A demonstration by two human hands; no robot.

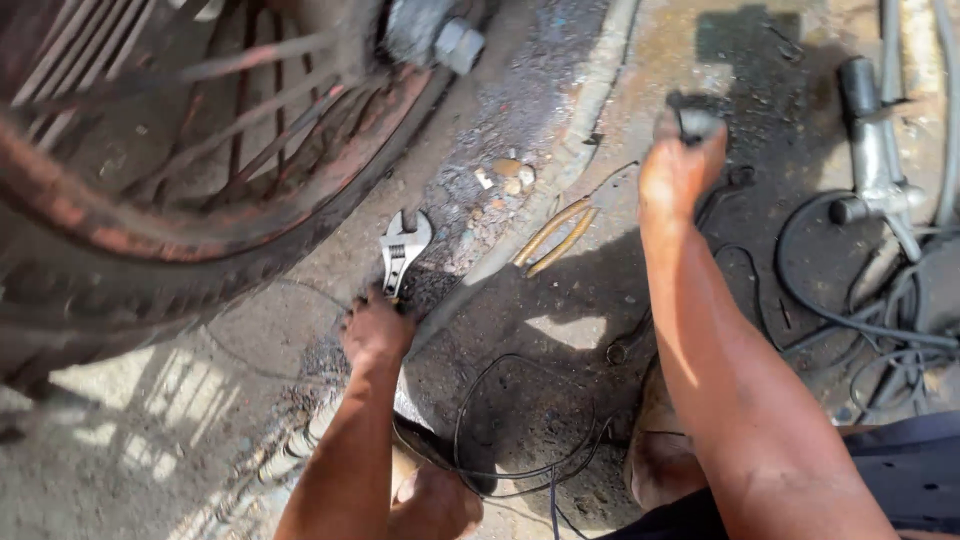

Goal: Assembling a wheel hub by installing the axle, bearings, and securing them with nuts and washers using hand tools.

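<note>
- Hands: two, a left hand (pixel 375 330) and a right hand (pixel 678 170).
- Adjustable wrench (pixel 402 250): one, gripped in the left hand.
- Small dark tool (pixel 695 120): one, gripped in the right hand; type cannot be determined.
- Spoked wheel with tyre (pixel 150 240): one.
- Curved brass-coloured strips (pixel 556 236) on the ground: two, side by side.

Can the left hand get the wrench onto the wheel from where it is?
Probably yes. The left hand grips the adjustable wrench by its handle, jaw end pointing at the wheel close by. Only bare ground lies between them. The right hand is off to the side, holding a dark object.
</note>
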